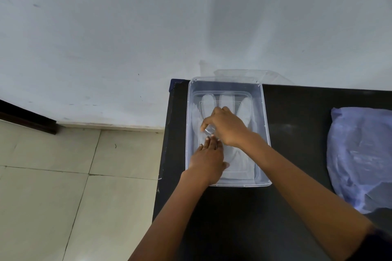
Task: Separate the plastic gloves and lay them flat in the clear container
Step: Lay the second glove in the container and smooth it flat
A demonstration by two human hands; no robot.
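A clear rectangular container [264,116] sits at the black table's left end. Inside it lies a thin see-through plastic glove [244,112], fingers pointing to the far wall, cuff toward me. My left hand [209,160] rests palm down on the glove's near left part, fingers flat. My right hand [226,126] reaches in over the glove's middle and pinches a small fold of the plastic between thumb and fingertips, just above my left fingertips. Both hands cover much of the glove.
The container's clear lid [273,75] leans behind it against the white wall. A bluish plastic bag [360,154] bulges on the black table [297,99] at the right. The table's left edge drops to a tiled floor [63,176].
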